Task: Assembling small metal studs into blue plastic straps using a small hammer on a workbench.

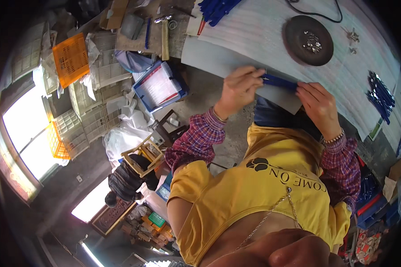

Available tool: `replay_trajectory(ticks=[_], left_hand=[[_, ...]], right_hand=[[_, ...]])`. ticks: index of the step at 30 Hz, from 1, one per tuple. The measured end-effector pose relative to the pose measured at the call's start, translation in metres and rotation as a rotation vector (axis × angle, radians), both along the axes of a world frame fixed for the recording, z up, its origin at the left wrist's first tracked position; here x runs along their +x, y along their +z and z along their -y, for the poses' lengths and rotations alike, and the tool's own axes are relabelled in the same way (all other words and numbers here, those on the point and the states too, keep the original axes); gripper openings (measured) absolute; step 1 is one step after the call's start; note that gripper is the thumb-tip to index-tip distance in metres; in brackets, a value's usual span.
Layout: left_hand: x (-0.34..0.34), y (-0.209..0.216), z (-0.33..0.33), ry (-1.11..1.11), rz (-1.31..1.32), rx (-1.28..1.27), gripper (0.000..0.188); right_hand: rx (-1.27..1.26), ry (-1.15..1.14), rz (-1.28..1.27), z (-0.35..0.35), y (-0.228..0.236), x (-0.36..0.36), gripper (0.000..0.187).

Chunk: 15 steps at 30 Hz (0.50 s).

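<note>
A narrow dark blue strip is stretched between my two hands over the table's near edge. At its left end my left hand is closed in a pinch, with a small shiny bit beside the fingertips, too small to name. My right hand grips the strip's right end between thumb and fingers. A grey sheet lies under the strip and sticks out past the table edge. Beyond the hands, a round brown dish holds several small metal pieces.
Blue strips lie bundled at the far edge and in another pile at right. A black cable and loose metal bits rest on the white-covered table. Left of it are a hammer, a blue crate and a wooden stool.
</note>
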State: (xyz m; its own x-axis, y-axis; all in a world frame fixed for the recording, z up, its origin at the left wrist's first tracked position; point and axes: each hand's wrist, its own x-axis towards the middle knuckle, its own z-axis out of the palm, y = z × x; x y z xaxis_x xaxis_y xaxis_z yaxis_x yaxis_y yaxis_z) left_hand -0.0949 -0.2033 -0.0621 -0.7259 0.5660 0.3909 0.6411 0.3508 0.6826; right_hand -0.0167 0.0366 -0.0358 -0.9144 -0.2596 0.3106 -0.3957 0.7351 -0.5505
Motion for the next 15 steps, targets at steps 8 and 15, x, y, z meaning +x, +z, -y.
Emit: replay_trajectory(ticks=[8, 15], left_hand=[[-0.010, 0.013, 0.009, -0.024, 0.032, -0.020, 0.015], [-0.003, 0.010, 0.013, 0.046, 0.044, -0.035, 0.015]], right_hand=[[0.036, 0.064, -0.029, 0.000, 0.002, -0.001, 0.017], [-0.050, 0.077, 0.000, 0.008, -0.006, -0.009, 0.017]])
